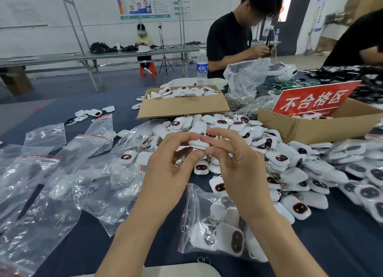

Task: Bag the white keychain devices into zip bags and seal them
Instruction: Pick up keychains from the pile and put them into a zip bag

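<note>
Both hands are up over the middle of the table [342, 245], working on one white keychain device [199, 144]. The left hand [170, 169] pinches it between thumb and fingertips. The right hand [236, 160] has its curled fingers and thumb on the other end. The device is held edge-on, so I can't see its face.

Right under the hands, by the near edge, lies a zip bag [194, 200] with a bunch of the same devices inside, a couple showing their dark screens. I can't tell if its mouth is sealed.

Off toward the left edge there's a mess of empty zip bags [51, 183] with red strips. On the right is a big loose pile of devices [290, 173], touching and overlapping each other.

Toward the far edge, a cardboard box [182, 107] is full of white shells. A second box [323, 129], at the far right, holds a red sign [315, 99] and a few devices. Between the two boxes is a clear sack [242, 77] of metal key rings, with a water bottle [202, 67] behind the first box.
</note>
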Motion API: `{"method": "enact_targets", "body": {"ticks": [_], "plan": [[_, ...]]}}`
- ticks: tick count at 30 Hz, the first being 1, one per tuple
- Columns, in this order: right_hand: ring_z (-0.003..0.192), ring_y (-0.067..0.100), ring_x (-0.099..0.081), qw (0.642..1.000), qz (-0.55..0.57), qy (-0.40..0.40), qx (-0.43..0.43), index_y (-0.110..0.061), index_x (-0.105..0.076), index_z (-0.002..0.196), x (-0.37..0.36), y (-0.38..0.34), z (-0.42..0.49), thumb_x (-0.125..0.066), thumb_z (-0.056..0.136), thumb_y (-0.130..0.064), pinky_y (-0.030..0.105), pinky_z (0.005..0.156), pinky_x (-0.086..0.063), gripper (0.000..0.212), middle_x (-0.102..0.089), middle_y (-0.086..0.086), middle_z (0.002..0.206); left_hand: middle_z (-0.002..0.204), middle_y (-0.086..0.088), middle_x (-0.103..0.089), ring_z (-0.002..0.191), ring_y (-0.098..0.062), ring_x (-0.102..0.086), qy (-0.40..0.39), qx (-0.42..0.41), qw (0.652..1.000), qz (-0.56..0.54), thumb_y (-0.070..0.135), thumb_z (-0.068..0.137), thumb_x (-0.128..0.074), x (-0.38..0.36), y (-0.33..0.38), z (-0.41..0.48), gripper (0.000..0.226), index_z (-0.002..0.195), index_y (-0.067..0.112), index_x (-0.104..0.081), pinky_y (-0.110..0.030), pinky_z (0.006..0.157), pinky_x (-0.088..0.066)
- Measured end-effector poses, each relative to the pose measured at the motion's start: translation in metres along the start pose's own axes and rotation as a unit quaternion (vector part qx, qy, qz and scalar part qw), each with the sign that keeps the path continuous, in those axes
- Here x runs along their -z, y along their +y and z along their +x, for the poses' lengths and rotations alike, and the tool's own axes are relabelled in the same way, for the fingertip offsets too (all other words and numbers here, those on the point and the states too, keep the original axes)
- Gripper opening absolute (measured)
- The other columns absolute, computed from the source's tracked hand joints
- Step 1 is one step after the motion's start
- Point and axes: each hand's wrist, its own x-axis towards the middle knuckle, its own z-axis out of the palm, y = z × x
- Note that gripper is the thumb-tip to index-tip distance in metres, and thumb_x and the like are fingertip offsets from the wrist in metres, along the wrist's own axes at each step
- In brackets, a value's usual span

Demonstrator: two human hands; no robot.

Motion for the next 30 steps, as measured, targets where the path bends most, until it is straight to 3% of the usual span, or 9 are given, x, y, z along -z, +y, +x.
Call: {"method": "enact_targets", "body": {"ticks": [2,4,6,8,11,17,22,27,30], "plan": [[0.089,-0.003,-0.068,1.000,0.009,0.003,0.002,-0.049,-0.062,0.106,-0.001,-0.002,0.002,-0.067,0.094,-0.020,0.004,0.074,-0.045,0.032,-0.071,-0.031,0.101,0.106,0.015,-0.072,0.103,-0.004,-0.068,0.007,0.014,0.999,-0.035,0.017,0.092,-0.072,0.001,0.003,0.001,0.027,0.102,0.041,-0.068,-0.014,0.083,-0.053],[0.102,0.000,-0.064,1.000,0.007,-0.014,0.007,-0.049,-0.065,0.106,-0.002,-0.003,0.003,-0.068,0.091,-0.036,0.011,0.084,-0.046,0.019,-0.069,-0.028,0.105,0.105,0.011,-0.074,0.100,-0.008,-0.070,0.006,0.024,0.995,-0.098,0.017,0.091,-0.070,0.004,0.005,0.002,0.025,0.100,0.040,-0.068,-0.017,0.084,-0.053],[0.101,0.004,-0.066,0.999,0.029,-0.029,0.013,-0.045,-0.067,0.105,-0.002,-0.003,0.004,-0.067,0.093,-0.029,0.018,0.087,-0.049,0.020,-0.070,-0.025,0.104,0.114,0.002,-0.074,0.109,-0.016,-0.069,-0.021,0.029,0.984,-0.172,0.020,0.092,-0.066,0.005,0.005,0.002,0.019,0.105,0.034,-0.068,-0.025,0.093,-0.054],[0.098,0.004,-0.069,0.999,0.040,-0.019,0.031,-0.040,-0.069,0.105,0.000,0.000,0.004,-0.069,0.092,-0.011,0.016,0.084,-0.052,0.031,-0.073,-0.022,0.101,0.122,-0.005,-0.071,0.118,-0.024,-0.066,-0.052,0.059,0.963,-0.259,0.026,0.091,-0.069,0.005,0.005,0.002,0.019,0.111,0.026,-0.069,-0.029,0.100,-0.052],[0.099,0.001,-0.070,0.998,0.017,0.008,0.055,-0.030,-0.071,0.105,0.001,0.004,0.004,-0.069,0.089,0.005,0.016,0.086,-0.053,0.038,-0.073,-0.021,0.104,0.124,-0.004,-0.071,0.122,-0.022,-0.065,-0.055,0.080,0.957,-0.273,0.036,0.088,-0.071,0.001,0.006,0.002,0.025,0.112,0.028,-0.072,-0.026,0.099,-0.052],[0.095,-0.001,-0.071,0.997,-0.002,0.025,0.075,-0.021,-0.075,0.105,0.002,0.010,0.003,-0.070,0.086,0.004,0.013,0.085,-0.053,0.031,-0.074,-0.016,0.099,0.124,-0.006,-0.072,0.122,-0.022,-0.065,-0.036,0.097,0.949,-0.298,0.030,0.089,-0.069,-0.002,0.007,0.002,0.024,0.112,0.023,-0.073,-0.025,0.099,-0.051],[0.101,-0.005,-0.066,0.994,-0.053,0.009,0.092,-0.020,-0.074,0.097,0.002,0.010,0.006,-0.078,0.081,0.000,0.008,0.088,-0.048,0.026,-0.068,-0.020,0.106,0.122,-0.011,-0.072,0.120,-0.024,-0.066,-0.018,0.145,0.929,-0.339,0.006,0.095,-0.056,-0.006,0.010,0.003,0.029,0.122,0.009,-0.067,-0.028,0.099,-0.054],[0.098,0.007,-0.071,0.988,0.130,-0.045,-0.068,-0.030,-0.072,0.095,0.002,0.003,0.008,-0.082,0.076,-0.012,0.020,0.088,-0.055,0.028,-0.074,-0.014,0.108,0.119,-0.004,-0.074,0.116,-0.016,-0.068,0.007,0.126,0.938,-0.322,0.011,0.092,-0.057,-0.010,0.013,0.002,0.029,0.106,0.025,-0.077,-0.021,0.091,-0.054],[0.088,0.003,-0.072,0.975,0.194,-0.044,-0.104,-0.023,-0.073,0.093,0.004,-0.001,0.010,-0.079,0.079,-0.009,0.014,0.079,-0.054,0.021,-0.077,-0.013,0.098,0.121,0.001,-0.073,0.118,-0.012,-0.066,-0.005,0.102,0.947,-0.304,0.014,0.095,-0.053,-0.009,0.010,0.001,0.032,0.109,0.032,-0.075,-0.019,0.093,-0.052]]}}
